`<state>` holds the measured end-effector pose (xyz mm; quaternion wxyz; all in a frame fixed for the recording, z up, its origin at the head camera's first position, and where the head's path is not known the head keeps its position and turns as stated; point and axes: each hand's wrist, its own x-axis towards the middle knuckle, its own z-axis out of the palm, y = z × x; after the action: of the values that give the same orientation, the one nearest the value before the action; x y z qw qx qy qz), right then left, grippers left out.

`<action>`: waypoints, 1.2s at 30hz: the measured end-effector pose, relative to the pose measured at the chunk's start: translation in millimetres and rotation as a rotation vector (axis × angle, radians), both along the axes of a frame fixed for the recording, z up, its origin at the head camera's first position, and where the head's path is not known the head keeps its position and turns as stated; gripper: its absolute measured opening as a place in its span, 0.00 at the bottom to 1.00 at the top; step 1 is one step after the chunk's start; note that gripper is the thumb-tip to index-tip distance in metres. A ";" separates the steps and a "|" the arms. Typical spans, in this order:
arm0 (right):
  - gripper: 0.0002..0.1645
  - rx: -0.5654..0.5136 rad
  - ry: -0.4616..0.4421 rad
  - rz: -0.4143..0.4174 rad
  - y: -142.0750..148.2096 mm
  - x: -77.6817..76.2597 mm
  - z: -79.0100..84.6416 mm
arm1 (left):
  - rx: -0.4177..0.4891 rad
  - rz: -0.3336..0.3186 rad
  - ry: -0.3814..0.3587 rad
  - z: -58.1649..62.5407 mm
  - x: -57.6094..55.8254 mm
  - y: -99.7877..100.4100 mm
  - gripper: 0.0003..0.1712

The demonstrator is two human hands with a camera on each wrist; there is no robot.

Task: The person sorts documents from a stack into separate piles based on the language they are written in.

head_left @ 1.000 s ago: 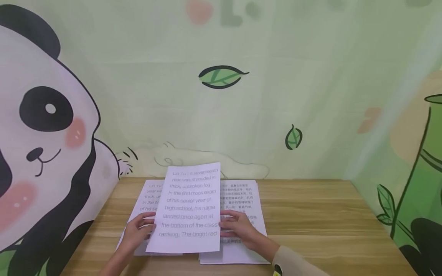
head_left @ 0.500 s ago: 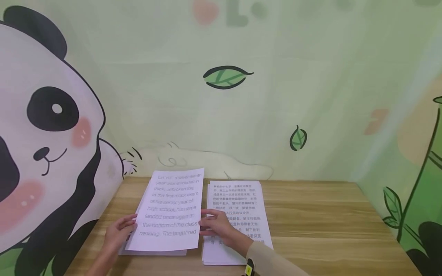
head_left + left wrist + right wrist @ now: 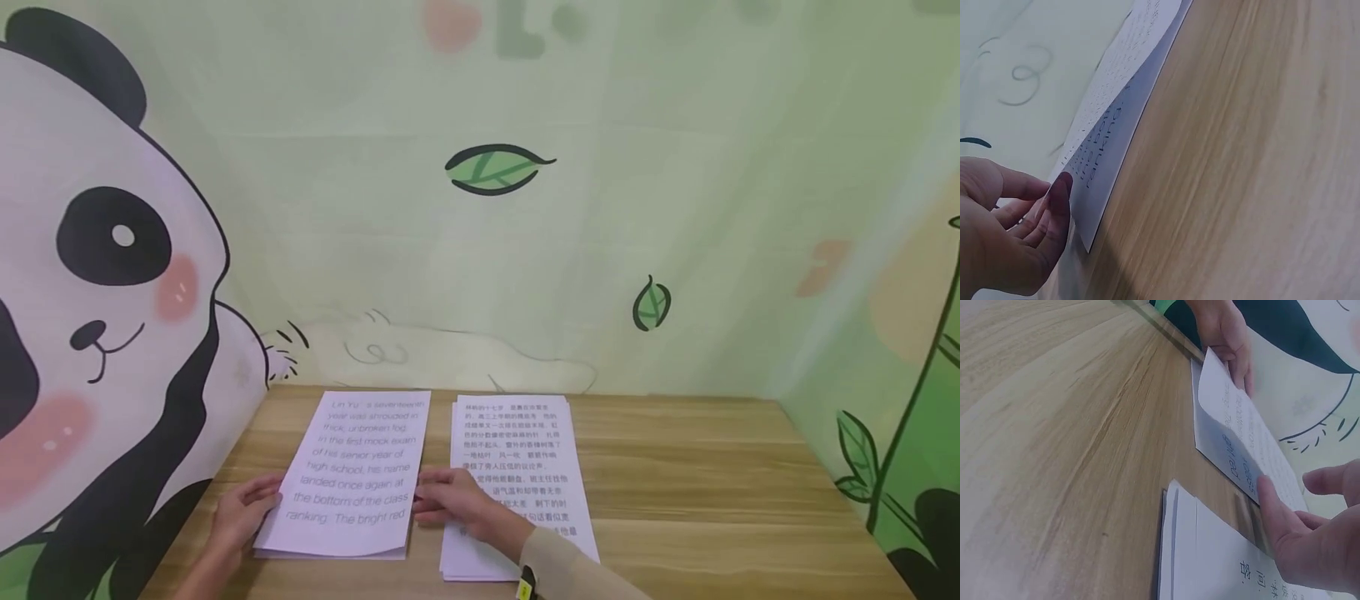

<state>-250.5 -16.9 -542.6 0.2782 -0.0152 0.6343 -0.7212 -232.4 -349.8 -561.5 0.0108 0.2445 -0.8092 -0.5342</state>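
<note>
A white sheet of paper [image 3: 345, 475] printed with large English text lies over another sheet [image 3: 1100, 187] at the left of the table. Its near edge bows up, leaving a gap that both wrist views show. My left hand [image 3: 243, 512] pinches the top sheet's left edge between thumb and fingers, clearly so in the left wrist view. At the opposite edge is my right hand [image 3: 465, 504], thumb and fingers spread apart in the right wrist view, one fingertip [image 3: 1264, 487] at the paper's edge. Below that hand lies a stack of sheets [image 3: 517, 433] with Chinese text, partly hidden.
The wooden table [image 3: 697, 492] runs on to the right of the stack. A narrow strip of wood separates the two piles. Behind stands a green cloth backdrop [image 3: 360, 217] with a panda drawing [image 3: 112, 350] and leaves. A dark band with a yellow patch [image 3: 525, 586] sits at the right sleeve.
Both hands have moved left and lowered the English sheet from above the gap between the piles onto the left sheet. The right hand's fingers have come loose from its edge. The Chinese stack is uncovered.
</note>
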 end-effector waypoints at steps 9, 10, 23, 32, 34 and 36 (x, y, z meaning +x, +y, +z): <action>0.29 0.030 -0.018 0.080 7.2 4.2 3.5 | -0.236 -0.045 0.048 8.2 5.6 -0.7 0.23; 0.29 0.035 -0.002 0.090 9.3 5.7 3.5 | -0.268 -0.055 0.060 10.8 6.8 1.0 0.24; 0.26 0.186 0.106 0.119 89.9 14.3 10.0 | -0.458 -0.249 0.205 53.9 15.5 56.4 0.24; 0.29 0.268 0.143 0.030 175.6 17.6 2.5 | -0.286 -0.518 0.286 55.5 15.8 128.2 0.21; 0.30 0.264 0.143 0.013 192.7 19.2 0.7 | -0.247 -0.595 0.283 51.5 17.1 141.8 0.22; 0.31 0.269 0.145 -0.008 207.0 21.3 0.3 | -0.211 -0.672 0.277 45.7 17.8 153.9 0.24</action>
<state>-229.2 190.1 -542.3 0.2282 -0.0271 0.7435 -0.6280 -214.6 -195.9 -515.8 -0.0305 -0.1117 -0.8856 -0.4499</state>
